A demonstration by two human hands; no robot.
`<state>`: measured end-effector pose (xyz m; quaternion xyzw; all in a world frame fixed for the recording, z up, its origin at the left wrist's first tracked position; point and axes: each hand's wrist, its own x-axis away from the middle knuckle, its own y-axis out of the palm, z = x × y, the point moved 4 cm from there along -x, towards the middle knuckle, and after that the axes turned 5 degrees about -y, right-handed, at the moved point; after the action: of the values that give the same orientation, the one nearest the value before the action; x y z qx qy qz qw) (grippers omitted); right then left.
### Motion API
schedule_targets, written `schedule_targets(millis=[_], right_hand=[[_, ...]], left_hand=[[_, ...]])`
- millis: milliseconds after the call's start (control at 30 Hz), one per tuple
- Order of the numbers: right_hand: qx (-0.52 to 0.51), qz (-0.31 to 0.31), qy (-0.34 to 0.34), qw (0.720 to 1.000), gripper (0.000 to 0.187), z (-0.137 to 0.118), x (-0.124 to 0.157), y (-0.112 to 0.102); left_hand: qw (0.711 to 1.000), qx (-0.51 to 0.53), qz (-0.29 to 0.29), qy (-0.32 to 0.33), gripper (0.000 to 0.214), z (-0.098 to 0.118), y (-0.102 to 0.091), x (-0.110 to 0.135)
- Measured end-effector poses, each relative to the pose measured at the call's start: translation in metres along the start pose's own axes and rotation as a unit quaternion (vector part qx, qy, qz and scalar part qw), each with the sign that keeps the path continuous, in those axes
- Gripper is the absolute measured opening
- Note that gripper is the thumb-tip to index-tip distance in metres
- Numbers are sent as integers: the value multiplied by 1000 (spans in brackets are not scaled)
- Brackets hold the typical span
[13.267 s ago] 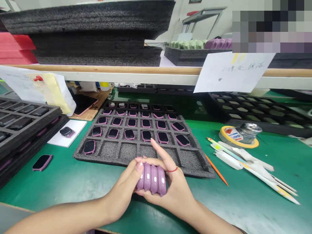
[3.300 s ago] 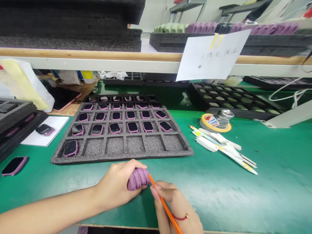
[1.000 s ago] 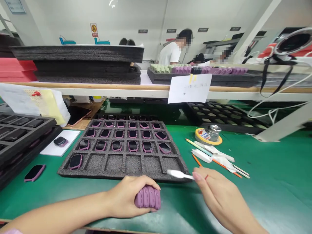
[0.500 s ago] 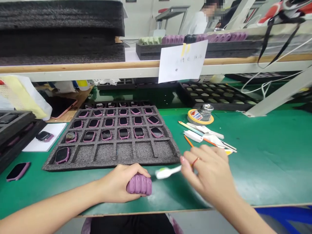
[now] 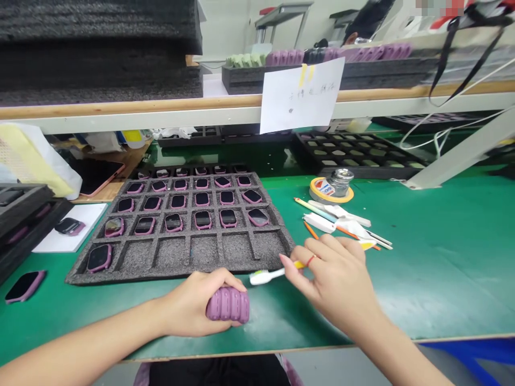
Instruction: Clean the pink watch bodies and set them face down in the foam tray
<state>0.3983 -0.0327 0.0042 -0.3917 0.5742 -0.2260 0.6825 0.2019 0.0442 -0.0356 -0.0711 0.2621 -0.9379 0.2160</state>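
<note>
Near the front edge of the green bench, my left hand (image 5: 199, 303) is wrapped around a stack of several purple watch cases (image 5: 228, 305), their rounded sides facing me. My right hand (image 5: 332, 273) grips a toothbrush (image 5: 267, 276) with a white head and a yellow part of the handle showing. The brush head, bristles upward, hovers just above and right of the stack, apart from it. Behind my left hand lies a dark foam tray (image 5: 173, 253) with purple-framed watches in its rear rows. In its front row, one watch (image 5: 100, 258) sits in the leftmost compartment.
Pencils and white tools (image 5: 341, 217) lie behind my right hand, near a tape roll (image 5: 322, 190) and a small metal-topped jar (image 5: 341, 182). A loose watch (image 5: 25, 287) rests at far left. A shelf (image 5: 229, 110) with a hanging paper note (image 5: 301, 96) crosses behind.
The toothbrush in my right hand has moved left and slightly up, closer to the stack. My left hand keeps its hold. The person in the background has mostly gone out of view.
</note>
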Motion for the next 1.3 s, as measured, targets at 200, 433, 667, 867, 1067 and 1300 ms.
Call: schedule_targets(millis=[200, 433, 667, 867, 1067, 1300], right_hand=[[-51, -1, -10, 999, 47, -4, -2, 1], [-96, 1, -7, 995, 44, -3, -4, 8], [-66, 14, -5, 998, 46, -2, -4, 0], [23, 29, 123, 992, 53, 52, 21, -9], [-20, 16, 125, 992, 50, 55, 38, -4], [-87, -9, 14, 996, 34, -8, 14, -11]], left_hand=[[1000, -2, -2, -4, 41, 0, 0, -1], [1000, -1, 6, -14, 40, -1, 0, 1], [996, 52, 71, 27, 41, 2, -2, 5], [981, 67, 142, 117, 48, 16, -10, 12], [973, 71, 147, 161, 58, 22, -12, 15], [974, 76, 147, 155, 57, 19, -12, 16]])
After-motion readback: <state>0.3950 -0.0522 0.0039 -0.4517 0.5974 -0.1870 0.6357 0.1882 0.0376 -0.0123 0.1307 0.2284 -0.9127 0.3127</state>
